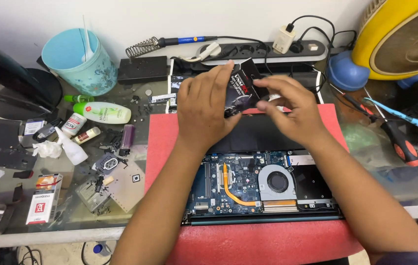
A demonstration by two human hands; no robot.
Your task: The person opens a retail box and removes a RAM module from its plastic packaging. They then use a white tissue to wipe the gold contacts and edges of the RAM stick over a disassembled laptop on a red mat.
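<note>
At the far left of the glass-topped workbench (2,230) lie a small red-and-white cardboard box (44,198), a white squeeze bottle with a nozzle (70,147) and a pale green plastic lotion bottle (103,112) on its side, with a light blue patterned plastic cup (79,61) standing behind them near the wall. A soldering iron with a blue handle (169,43) rests in its coiled stand just to the right of the cup.

The left hand (204,105) reaches forward from the near edge, forearm rising over the opened laptop with its exposed blue circuit board, copper heat pipe and round grey fan (263,186). Its back faces the camera, fingers curled, and it grasps the left side of a small glossy black package with red and white print (243,88). The package is held in the air, tilted, above the far edge of the laptop and the red foam mat (268,243) beneath it, in front of the black power strip (268,49).

The right hand (292,108) comes in from the lower right, wrist bent inward, thumb and forefinger pinched at the package's right edge; how firmly it grips I cannot tell, as the fingertips are blurred.

Further right lie a screwdriver with an orange-and-black handle (403,145) and, at the corner, a yellow fan (405,34).
</note>
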